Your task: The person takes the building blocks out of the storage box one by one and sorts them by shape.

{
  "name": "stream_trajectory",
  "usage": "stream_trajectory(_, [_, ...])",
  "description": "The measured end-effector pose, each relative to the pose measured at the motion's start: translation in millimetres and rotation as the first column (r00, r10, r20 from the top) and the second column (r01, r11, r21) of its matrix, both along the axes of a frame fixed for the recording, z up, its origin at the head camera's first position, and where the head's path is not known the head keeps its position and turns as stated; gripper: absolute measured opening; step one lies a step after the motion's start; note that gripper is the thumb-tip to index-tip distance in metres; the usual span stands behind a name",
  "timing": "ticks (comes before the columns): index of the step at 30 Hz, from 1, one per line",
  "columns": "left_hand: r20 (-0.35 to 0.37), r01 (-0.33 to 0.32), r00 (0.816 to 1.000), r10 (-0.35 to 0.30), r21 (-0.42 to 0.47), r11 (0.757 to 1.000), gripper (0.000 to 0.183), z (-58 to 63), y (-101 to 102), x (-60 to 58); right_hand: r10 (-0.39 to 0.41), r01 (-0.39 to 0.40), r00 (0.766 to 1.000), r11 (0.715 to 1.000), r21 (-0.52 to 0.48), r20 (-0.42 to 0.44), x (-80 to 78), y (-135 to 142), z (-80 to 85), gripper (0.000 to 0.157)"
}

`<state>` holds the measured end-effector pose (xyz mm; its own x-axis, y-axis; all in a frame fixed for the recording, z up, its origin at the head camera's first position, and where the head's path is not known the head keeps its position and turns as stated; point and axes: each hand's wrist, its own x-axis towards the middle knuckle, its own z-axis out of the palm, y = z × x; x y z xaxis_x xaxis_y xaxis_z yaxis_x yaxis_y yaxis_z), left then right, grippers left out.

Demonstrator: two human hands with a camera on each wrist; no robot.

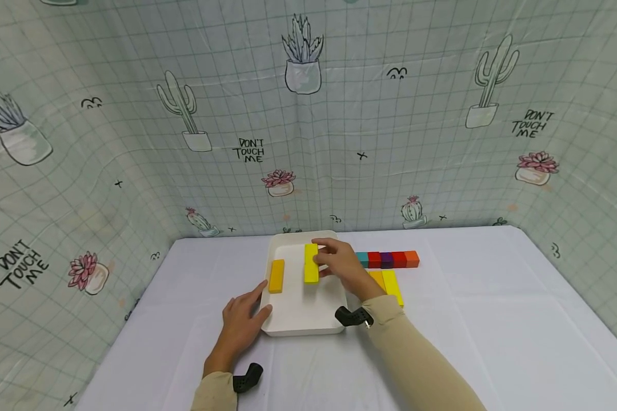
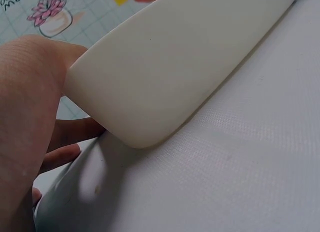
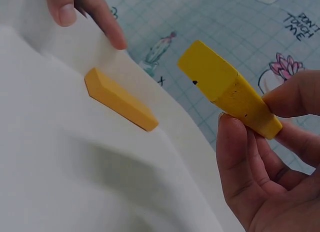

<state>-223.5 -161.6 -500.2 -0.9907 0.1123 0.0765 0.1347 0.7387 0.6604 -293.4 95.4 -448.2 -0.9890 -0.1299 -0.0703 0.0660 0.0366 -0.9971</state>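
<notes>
A bright yellow rectangular block (image 1: 311, 264) is pinched between the thumb and fingers of my right hand (image 1: 339, 262), held above a white tray (image 1: 303, 311). The right wrist view shows the yellow block (image 3: 230, 89) tilted, with small dark marks on it. Inside the tray, along its left wall, lies an orange-yellow block (image 1: 276, 276). My left hand (image 1: 241, 322) rests at the tray's left edge, its thumb and index finger at the rim. From the left wrist, the tray's outer wall (image 2: 150, 76) fills much of the view, with other fingers beside its corner.
Right of the tray, a row of small coloured cubes (image 1: 387, 260) in teal, red, purple and orange lies on the white tablecloth (image 1: 468, 297). Nearer, an orange-yellow block (image 1: 377, 278) and a yellow block (image 1: 392, 287) lie side by side, partly behind the right forearm. A patterned curtain (image 1: 360, 125) surrounds the table.
</notes>
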Motion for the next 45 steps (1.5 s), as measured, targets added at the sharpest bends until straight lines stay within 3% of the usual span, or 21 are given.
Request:
stream_trajectory(10, [0.001,0.0,1.0,0.0,0.003,1.0,0.059,0.7,1.4,-0.2,0.003,-0.003,1.0,1.0,-0.015,-0.015,10.2,14.5,0.9,0.052])
stream_trajectory(27, [0.007,-0.011,1.0,0.011,0.0,1.0,0.06,1.5,1.6,0.5,-0.024,0.027,0.998,0.999,0.044,-0.056,28.6,30.5,5.3,0.051])
stream_trajectory(45, [0.006,-0.01,1.0,0.01,-0.013,1.0,0.059,2.0,2.1,1.5,-0.027,0.033,0.998,0.994,0.099,-0.064,34.2,59.5,1.6,0.051])
